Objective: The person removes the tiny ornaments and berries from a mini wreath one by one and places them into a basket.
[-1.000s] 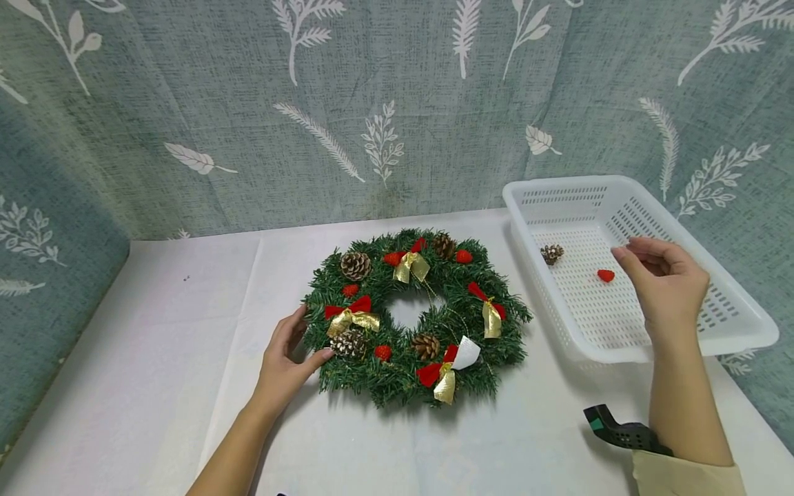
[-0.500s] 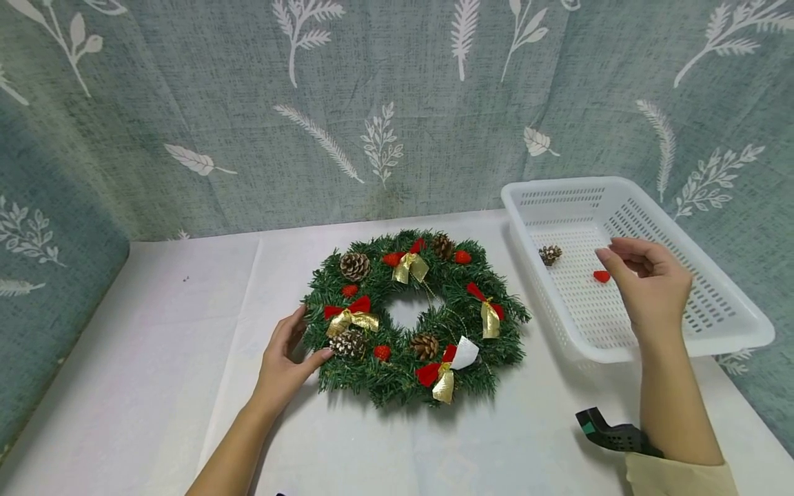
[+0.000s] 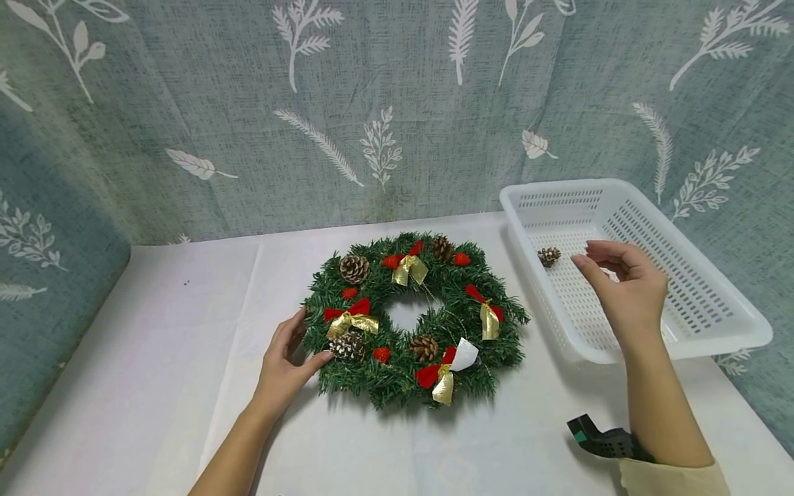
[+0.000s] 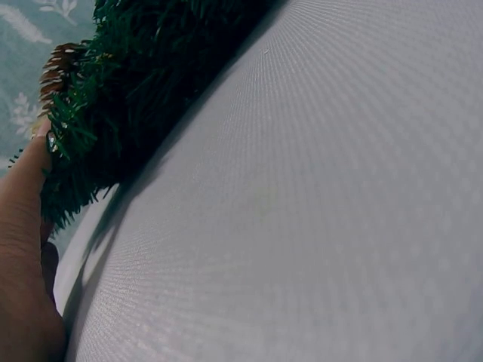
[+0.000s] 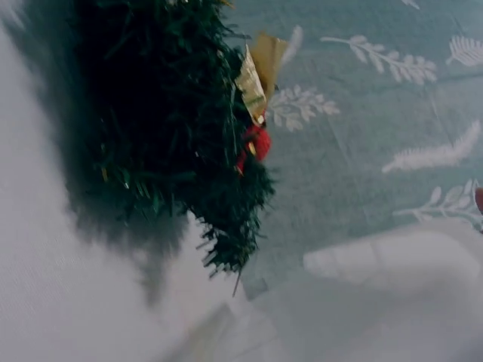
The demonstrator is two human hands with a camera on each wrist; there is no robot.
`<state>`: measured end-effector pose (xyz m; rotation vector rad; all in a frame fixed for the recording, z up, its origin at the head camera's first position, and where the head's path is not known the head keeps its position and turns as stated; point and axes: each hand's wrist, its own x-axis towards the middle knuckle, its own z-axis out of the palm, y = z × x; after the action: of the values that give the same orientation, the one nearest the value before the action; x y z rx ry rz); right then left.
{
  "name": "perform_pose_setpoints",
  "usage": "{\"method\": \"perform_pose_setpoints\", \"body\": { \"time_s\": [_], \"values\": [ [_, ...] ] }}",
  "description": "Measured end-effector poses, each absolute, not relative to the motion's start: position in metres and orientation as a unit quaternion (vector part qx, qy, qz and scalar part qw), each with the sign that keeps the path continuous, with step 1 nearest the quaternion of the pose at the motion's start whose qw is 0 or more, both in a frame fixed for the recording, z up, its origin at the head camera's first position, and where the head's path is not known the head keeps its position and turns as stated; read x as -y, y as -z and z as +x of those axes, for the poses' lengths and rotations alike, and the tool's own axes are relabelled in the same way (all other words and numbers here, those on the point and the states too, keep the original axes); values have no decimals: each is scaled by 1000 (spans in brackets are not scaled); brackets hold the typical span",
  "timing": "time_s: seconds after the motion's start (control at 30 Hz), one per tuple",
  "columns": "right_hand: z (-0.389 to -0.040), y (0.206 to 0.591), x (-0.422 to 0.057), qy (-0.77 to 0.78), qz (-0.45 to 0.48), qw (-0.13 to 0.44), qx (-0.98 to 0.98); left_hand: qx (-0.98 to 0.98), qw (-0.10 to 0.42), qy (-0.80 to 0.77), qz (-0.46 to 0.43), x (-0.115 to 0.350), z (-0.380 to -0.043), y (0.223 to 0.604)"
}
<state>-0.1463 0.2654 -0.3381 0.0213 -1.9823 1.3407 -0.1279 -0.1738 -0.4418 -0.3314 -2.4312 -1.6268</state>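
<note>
A green Christmas wreath [image 3: 335, 282] lies on the white table, carrying pine cones, red berries and red-and-gold bows. My left hand [image 3: 282, 375] grips its left edge, the thumb near a white-tipped pine cone [image 3: 347, 346]. In the left wrist view the thumb [image 4: 26, 177] lies against the greenery [image 4: 128, 90]. Over the left part of a white plastic basket [image 3: 701, 275], my right hand [image 3: 629, 296] hovers with fingers bent and thumb apart; I see nothing held. The right wrist view shows the wreath's side [image 5: 173, 113] and a bow [image 5: 256, 83].
A small pine cone [image 3: 548, 256] lies in the basket near its left wall. A red piece there is mostly hidden behind my right hand. A leaf-patterned green cloth [image 3: 248, 117] hangs behind the table. A black strap [image 3: 604, 437] is on the right wrist.
My right hand has shifted left across the basket, now covering most of the red piece. The left hand and the wreath stay in place.
</note>
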Motion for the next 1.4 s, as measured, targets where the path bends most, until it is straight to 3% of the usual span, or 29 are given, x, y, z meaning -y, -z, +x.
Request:
{"method": "perform_pose_setpoints", "body": {
  "time_s": [0.7, 1.07, 1.4],
  "values": [
    [-140, 352, -221, -498, 140, 350, 781, 818, 100, 554, -119, 179, -132, 455],
    [-131, 348, -204, -531, 215, 315, 757, 815, 102, 557, -121, 179, -129, 454],
    [-131, 355, -187, -606, 346, 328, 636, 816, 99, 556, -124, 180, -132, 455]
  ]
}}
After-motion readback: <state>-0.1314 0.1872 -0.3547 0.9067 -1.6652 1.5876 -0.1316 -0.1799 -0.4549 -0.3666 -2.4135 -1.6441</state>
